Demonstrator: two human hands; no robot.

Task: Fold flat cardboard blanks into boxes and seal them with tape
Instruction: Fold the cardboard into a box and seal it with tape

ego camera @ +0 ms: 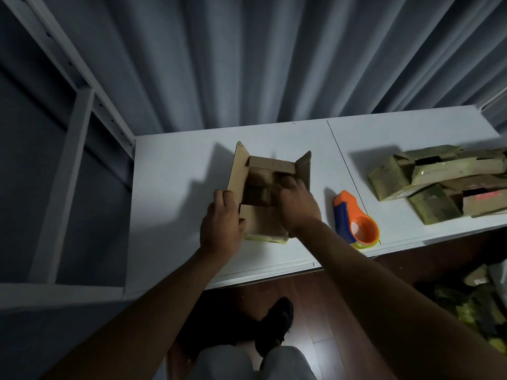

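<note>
A brown cardboard box (270, 171) stands open-topped on the white table (175, 193), its left and right flaps upright and its near flap folded outward toward me. My left hand (220, 223) grips the box's left wall at the near corner, thumb on the near side. My right hand (297, 202) reaches down into the box, fingers pressing on the inner flaps. An orange and blue tape dispenser (354, 220) lies on the table just right of my right wrist, untouched.
A heap of flat and partly folded cardboard blanks (439, 182) lies at the table's right end. More cardboard (482, 303) sits on the wooden floor at lower right. Grey curtains hang behind the table; a white shelf frame (79, 133) stands left.
</note>
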